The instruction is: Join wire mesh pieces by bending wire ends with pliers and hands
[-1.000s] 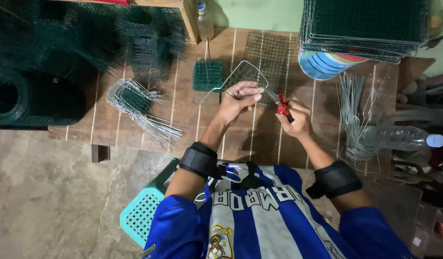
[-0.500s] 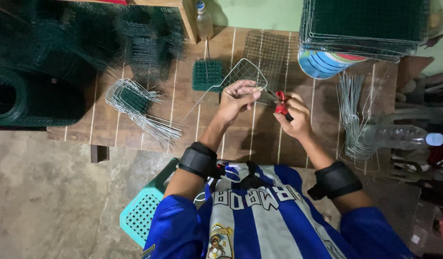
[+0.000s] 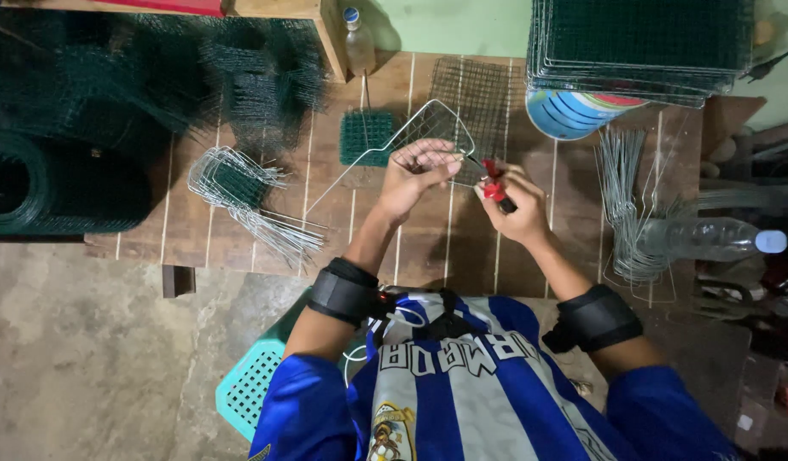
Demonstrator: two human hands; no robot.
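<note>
My left hand (image 3: pixel 418 173) grips the near edge of a silver wire frame with mesh (image 3: pixel 424 128) that has a long thin handle running down to the left. My right hand (image 3: pixel 517 205) is closed on red-handled pliers (image 3: pixel 494 182), whose tip meets the frame's edge right beside my left fingers. Both hands hover over a brown wooden table (image 3: pixel 428 248). Black bands wrap both forearms.
A bundle of bent wire frames (image 3: pixel 240 192) lies to the left, a small green mesh square (image 3: pixel 366 137) behind. Green mesh rolls (image 3: pixel 35 179) sit far left, stacked mesh panels (image 3: pixel 641 38) over a blue bucket (image 3: pixel 573 115) at back right, loose wires (image 3: pixel 624 205) and a plastic bottle (image 3: pixel 709 239) to the right.
Both hands with the frame and pliers have stayed in nearly the same place; the pliers shifted slightly at the frame's edge.
</note>
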